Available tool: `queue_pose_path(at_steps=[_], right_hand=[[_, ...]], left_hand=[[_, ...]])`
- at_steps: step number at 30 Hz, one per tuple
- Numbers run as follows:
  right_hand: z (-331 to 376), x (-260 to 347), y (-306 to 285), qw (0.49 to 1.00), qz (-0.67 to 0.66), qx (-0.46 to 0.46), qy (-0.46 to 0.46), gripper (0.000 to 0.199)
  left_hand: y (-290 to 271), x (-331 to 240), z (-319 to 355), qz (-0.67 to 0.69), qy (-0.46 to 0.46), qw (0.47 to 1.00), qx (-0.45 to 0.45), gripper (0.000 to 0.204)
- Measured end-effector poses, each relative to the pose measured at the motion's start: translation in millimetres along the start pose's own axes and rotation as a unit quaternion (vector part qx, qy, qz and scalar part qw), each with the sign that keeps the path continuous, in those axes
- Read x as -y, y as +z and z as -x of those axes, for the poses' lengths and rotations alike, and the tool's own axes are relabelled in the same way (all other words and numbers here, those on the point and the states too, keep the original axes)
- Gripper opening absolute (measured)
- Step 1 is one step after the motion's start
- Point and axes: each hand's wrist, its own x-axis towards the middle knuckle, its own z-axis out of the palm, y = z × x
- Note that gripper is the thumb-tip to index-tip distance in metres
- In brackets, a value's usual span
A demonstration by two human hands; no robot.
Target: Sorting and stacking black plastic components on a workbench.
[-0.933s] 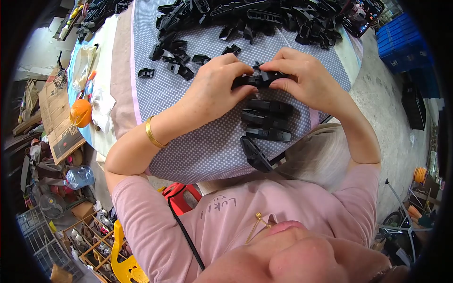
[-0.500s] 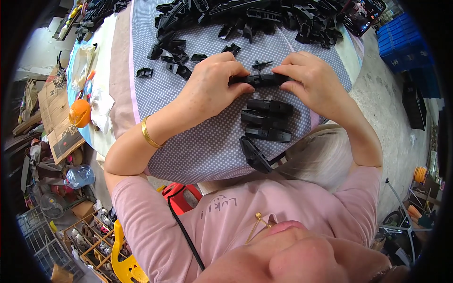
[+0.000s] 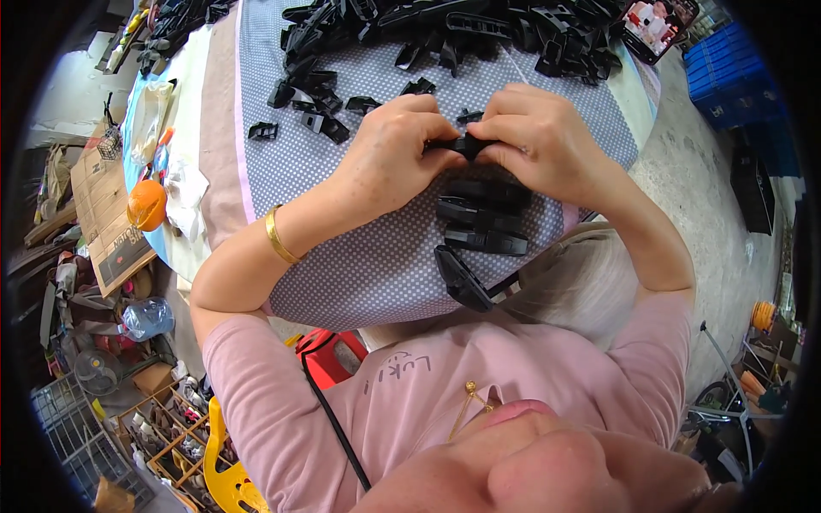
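Both hands are pinched round one black plastic piece [image 3: 467, 148] over the dotted cloth. My left hand [image 3: 398, 150] grips its left end, my right hand [image 3: 539, 141] its right end, fingertips almost meeting. Fingers cover most of the piece. Just beyond them lies a small black part [image 3: 469, 116], partly hidden by the right hand. Nearer to me, several longer black plastic pieces [image 3: 483, 241] lie side by side, the farthest shaded under my right hand. Below them, a slanting black piece [image 3: 462, 280] rests at the table's near edge.
A heap of black plastic parts [image 3: 445, 26] spreads over the table's far side, with loose ones [image 3: 325, 126] left of centre. A phone [image 3: 657, 30] stands at the far right. On the left lie an orange [image 3: 147, 205] and crumpled white paper [image 3: 182, 192]. Blue crates [image 3: 734, 73] stand right.
My right hand has shifted left along the black piece, close to my left hand, so less of the piece shows. The left hand has barely moved. The phone's picture is different.
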Motion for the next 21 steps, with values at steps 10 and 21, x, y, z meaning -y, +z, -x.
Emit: queue_pose_path(at_steps=[10,21], right_hand=[[-1.9,-11.5,-6.0,0.999,-0.034,0.03,0.026,0.021],[-42.1,-13.2,28.4,0.978,0.194,0.061,-0.045,0.031]], left_hand=[[-33.2,32.5,-28.5,-0.068,0.134,0.988,-0.04,0.027],[-41.7,82.0,-82.9,-0.337,0.129,0.924,-0.129,0.029]])
